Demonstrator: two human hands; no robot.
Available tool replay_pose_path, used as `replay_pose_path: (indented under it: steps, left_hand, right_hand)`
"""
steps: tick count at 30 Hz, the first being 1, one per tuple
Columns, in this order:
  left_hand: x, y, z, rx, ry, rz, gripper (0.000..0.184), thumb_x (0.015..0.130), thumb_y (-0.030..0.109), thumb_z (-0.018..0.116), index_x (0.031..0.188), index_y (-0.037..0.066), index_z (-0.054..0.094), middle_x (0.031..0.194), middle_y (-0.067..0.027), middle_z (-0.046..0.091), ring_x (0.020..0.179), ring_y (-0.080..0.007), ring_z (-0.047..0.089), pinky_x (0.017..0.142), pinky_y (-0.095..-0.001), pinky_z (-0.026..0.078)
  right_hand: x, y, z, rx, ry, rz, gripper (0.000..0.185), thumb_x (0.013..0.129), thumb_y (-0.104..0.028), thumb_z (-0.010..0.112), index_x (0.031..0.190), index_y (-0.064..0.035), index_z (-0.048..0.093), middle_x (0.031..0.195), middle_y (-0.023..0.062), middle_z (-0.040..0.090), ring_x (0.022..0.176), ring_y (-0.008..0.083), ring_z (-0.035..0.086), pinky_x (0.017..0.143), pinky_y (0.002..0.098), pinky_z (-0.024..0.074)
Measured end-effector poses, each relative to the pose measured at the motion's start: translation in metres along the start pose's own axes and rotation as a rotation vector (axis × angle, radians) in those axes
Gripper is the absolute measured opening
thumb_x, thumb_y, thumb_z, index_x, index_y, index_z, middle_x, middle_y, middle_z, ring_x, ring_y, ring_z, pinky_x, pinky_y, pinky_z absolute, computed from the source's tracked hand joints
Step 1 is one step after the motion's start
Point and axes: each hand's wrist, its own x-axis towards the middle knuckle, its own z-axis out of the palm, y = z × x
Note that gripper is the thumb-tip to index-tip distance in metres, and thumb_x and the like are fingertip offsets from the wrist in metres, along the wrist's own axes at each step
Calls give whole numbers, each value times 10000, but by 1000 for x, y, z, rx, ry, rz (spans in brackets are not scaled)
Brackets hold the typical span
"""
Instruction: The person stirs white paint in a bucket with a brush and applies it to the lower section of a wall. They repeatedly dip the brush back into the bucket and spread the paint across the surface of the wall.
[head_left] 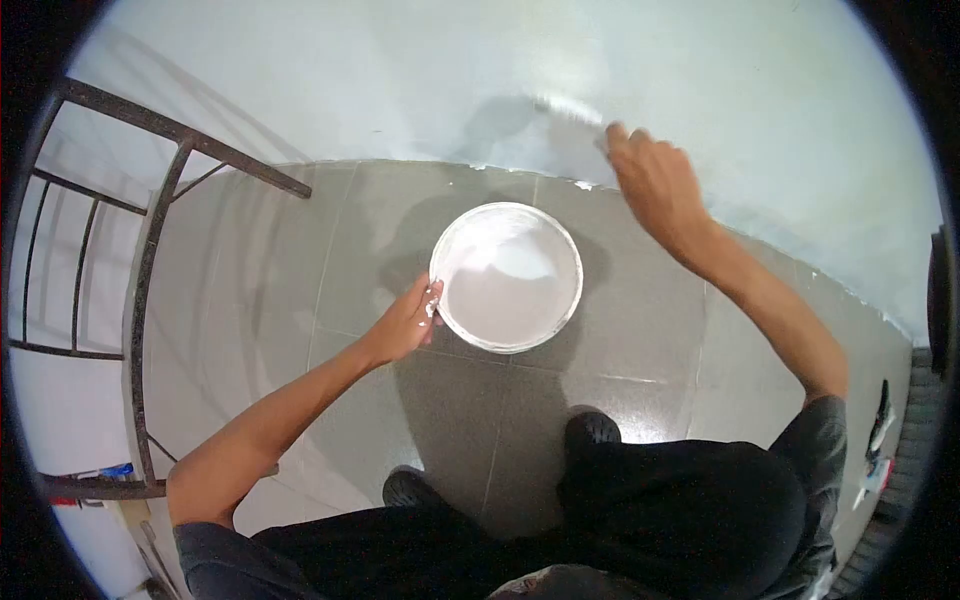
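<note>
My left hand (pixel 408 318), spotted with white paint, grips the left rim of a round white bucket (pixel 575 262). Whitish paint (pixel 505 300) shows inside, part of it in shadow. Up at the pale wall, my right hand (pixel 655 180) is closed around a paintbrush (pixel 570 108). Its white, paint-covered head lies against or very close to the wall (pixel 400 100), slightly blurred. The fingers hide most of its handle.
A dark metal frame (pixel 150 250) with bars stands at the left, one leg reaching toward the wall. Grey floor tiles (pixel 620 330) lie under the bucket. My dark shoes (pixel 592 428) are below it. Small objects (pixel 878 470) lie at the far right.
</note>
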Motion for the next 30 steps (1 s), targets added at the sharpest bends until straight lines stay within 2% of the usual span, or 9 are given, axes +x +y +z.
replay_pose_path:
  steps: [2, 4, 7, 10, 17, 20, 23, 28, 30]
  left_hand:
    - [-2, 6, -2, 26, -15, -9, 483, 981, 433, 243, 1177, 16, 390, 727, -67, 484, 539, -117, 480, 515, -275, 435]
    - [0, 9, -1, 23, -17, -22, 484, 981, 431, 244, 1188, 17, 384, 730, -65, 486, 541, -115, 477, 512, -275, 434]
    - [0, 10, 1, 5, -8, -43, 484, 982, 426, 243, 1205, 15, 369, 727, -61, 486, 539, -114, 473, 508, -277, 434]
    - [-3, 11, -2, 33, -27, -40, 482, 983, 423, 244, 1215, 15, 354, 711, -64, 486, 531, -122, 472, 507, -283, 433]
    - [1, 4, -3, 20, -57, -8, 494, 981, 427, 248, 1232, 10, 336, 694, -76, 496, 524, -141, 482, 505, -292, 431]
    - [1, 11, -3, 23, -56, -9, 489, 982, 421, 244, 1236, 14, 336, 687, -73, 498, 518, -142, 483, 503, -292, 431]
    - [0, 6, -2, 9, -17, 3, 466, 984, 415, 241, 1189, 13, 358, 681, -70, 498, 511, -135, 478, 500, -291, 429]
    - [3, 2, -4, 20, -65, -19, 419, 986, 405, 245, 1034, 14, 386, 681, -68, 501, 510, -126, 479, 497, -292, 428]
    - [3, 3, -5, 45, -59, 11, 403, 987, 398, 251, 982, 18, 385, 679, -63, 502, 510, -123, 479, 497, -288, 428]
  right_hand:
    - [-2, -6, 48, 82, -157, -53, 63, 794, -59, 567, 794, -9, 605, 712, 124, 631, 637, 250, 658, 505, 327, 533]
    - [-5, -13, 91, 80, -193, -153, 74, 790, -67, 571, 786, -26, 631, 756, 108, 651, 679, 244, 666, 539, 333, 543]
    - [-1, -26, 139, 70, -353, -132, 93, 780, -62, 573, 732, -46, 651, 767, 112, 658, 700, 246, 670, 567, 336, 547]
    - [-1, -31, 158, 125, -260, -124, 83, 751, -40, 551, 703, -29, 617, 719, 138, 636, 686, 274, 657, 552, 365, 531]
    - [8, -34, 170, 78, -277, -125, 100, 762, -78, 588, 700, -75, 667, 743, 108, 657, 718, 239, 673, 574, 335, 548]
    - [16, -31, 165, 43, -252, -78, 99, 765, -78, 589, 710, -80, 672, 746, 101, 658, 717, 234, 672, 578, 330, 549]
    - [28, -14, 127, 24, -177, -92, 95, 773, -69, 589, 728, -74, 672, 757, 94, 660, 715, 231, 671, 576, 322, 550]
    - [46, 18, 11, -194, -192, -131, 69, 789, -54, 582, 772, -35, 647, 759, 109, 653, 674, 237, 666, 530, 303, 539]
    - [46, 37, -30, -190, -8, -127, 80, 800, -68, 581, 750, -21, 623, 724, 122, 640, 636, 237, 658, 493, 295, 525]
